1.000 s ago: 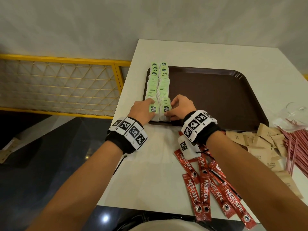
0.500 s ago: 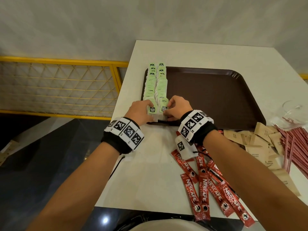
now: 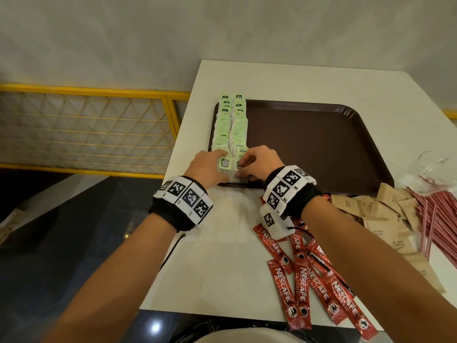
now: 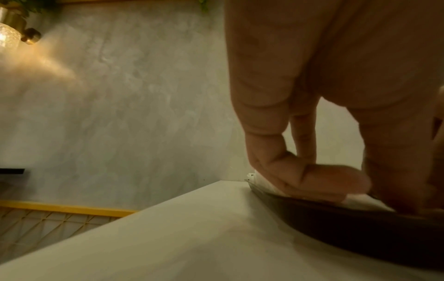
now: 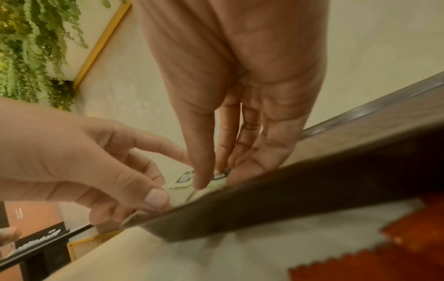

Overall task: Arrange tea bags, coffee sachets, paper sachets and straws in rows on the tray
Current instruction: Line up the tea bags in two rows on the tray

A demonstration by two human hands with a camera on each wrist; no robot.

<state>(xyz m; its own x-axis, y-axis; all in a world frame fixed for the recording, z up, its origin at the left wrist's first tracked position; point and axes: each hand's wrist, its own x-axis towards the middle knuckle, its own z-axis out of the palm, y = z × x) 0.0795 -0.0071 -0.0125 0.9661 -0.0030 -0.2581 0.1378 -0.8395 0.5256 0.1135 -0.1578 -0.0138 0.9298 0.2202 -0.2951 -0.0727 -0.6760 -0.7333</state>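
Note:
Two rows of green tea bags (image 3: 231, 127) run along the left side of the brown tray (image 3: 321, 149). My left hand (image 3: 210, 167) sits at the near end of the left row, thumb pressing the nearest tea bag (image 3: 223, 163) against curled fingers. My right hand (image 3: 259, 162) pinches the nearest bag of the right row between thumb and fingertips (image 5: 206, 171); its label (image 5: 185, 177) shows beside my left thumb (image 5: 156, 197). Red coffee sachets (image 3: 309, 276), brown paper sachets (image 3: 385, 214) and red-striped straws (image 3: 435, 219) lie loose on the white table.
The rest of the tray right of the tea bags is bare. The table's left edge (image 3: 178, 154) drops off beside a yellow mesh railing (image 3: 86, 127). A clear plastic wrapper (image 3: 430, 169) lies by the straws. The tray's near rim (image 5: 312, 190) stands just before my fingers.
Both hands stay at the near end of the tea bag rows. Only the fingers have shifted slightly, the right fingertips closing in over the near bag's label.

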